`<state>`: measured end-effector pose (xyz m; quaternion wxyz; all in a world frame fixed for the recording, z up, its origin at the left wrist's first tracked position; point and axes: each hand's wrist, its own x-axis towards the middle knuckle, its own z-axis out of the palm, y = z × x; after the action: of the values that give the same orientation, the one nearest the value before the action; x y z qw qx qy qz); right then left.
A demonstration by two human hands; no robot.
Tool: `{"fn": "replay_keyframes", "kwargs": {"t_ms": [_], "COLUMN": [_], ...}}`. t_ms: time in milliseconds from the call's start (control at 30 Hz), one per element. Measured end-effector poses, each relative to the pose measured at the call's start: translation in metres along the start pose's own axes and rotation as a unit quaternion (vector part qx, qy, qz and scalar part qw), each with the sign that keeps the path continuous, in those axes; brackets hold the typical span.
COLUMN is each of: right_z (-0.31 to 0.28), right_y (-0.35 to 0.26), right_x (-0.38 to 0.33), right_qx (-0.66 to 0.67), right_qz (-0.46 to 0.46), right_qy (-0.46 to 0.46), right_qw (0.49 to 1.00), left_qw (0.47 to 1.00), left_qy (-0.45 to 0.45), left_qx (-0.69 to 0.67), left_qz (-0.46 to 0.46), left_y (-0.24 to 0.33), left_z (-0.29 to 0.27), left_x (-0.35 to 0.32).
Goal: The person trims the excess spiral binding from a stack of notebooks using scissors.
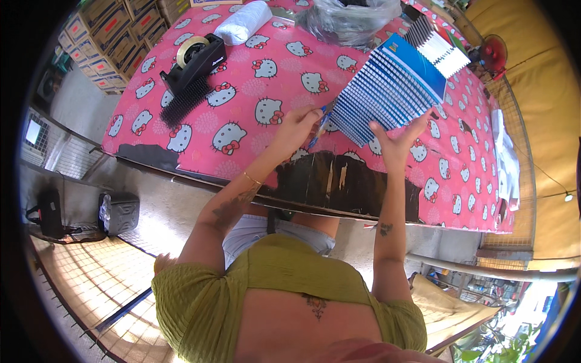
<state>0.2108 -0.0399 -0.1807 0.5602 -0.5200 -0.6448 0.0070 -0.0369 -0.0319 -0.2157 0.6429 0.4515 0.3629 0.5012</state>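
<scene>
A stack of spiral-bound notebooks (381, 91) with blue covers lies on the table right of centre, its rows of coils turned toward me. At its near edge, my right hand (399, 136) has its thumb and fingers spread apart, the fingertips by the near right corner. Whether they press on the stack is hard to tell. Just left of the stack, my left hand (298, 128) is closed in a pinch, with a small blue object (322, 112) showing at the fingertips. Its kind is too small to make out.
The pink patterned cloth (242, 109) on the table is torn at the front edge. On the left sit a black tape dispenser (196, 63), a black bristly strip (184, 101) and a white roll (244, 23). Behind are a clear plastic bag (348, 27) and more spiral notebooks (445, 54).
</scene>
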Motion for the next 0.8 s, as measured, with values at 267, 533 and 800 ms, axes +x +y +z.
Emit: {"fn": "replay_keyframes", "kwargs": {"t_ms": [267,533,800], "right_z": [0.029,0.043,0.042], "right_y": [-0.006,0.004,0.001], "right_x": [-0.002,-0.006,-0.006], "right_qx": [0.048,0.039,0.052], "right_qz": [0.033,0.026,0.028], "right_qy": [0.057,0.112,0.101], "right_qw": [0.997,0.993,0.993], "left_qw": [1.0,0.999,0.999], "left_qy": [0.003,-0.007,-0.032], "left_qx": [-0.007,-0.027,0.005], "left_qz": [0.016,-0.018,0.001], "left_y": [0.006,0.019,0.014], "left_z": [0.005,0.013,0.009], "left_x": [-0.001,0.01,0.025]}}
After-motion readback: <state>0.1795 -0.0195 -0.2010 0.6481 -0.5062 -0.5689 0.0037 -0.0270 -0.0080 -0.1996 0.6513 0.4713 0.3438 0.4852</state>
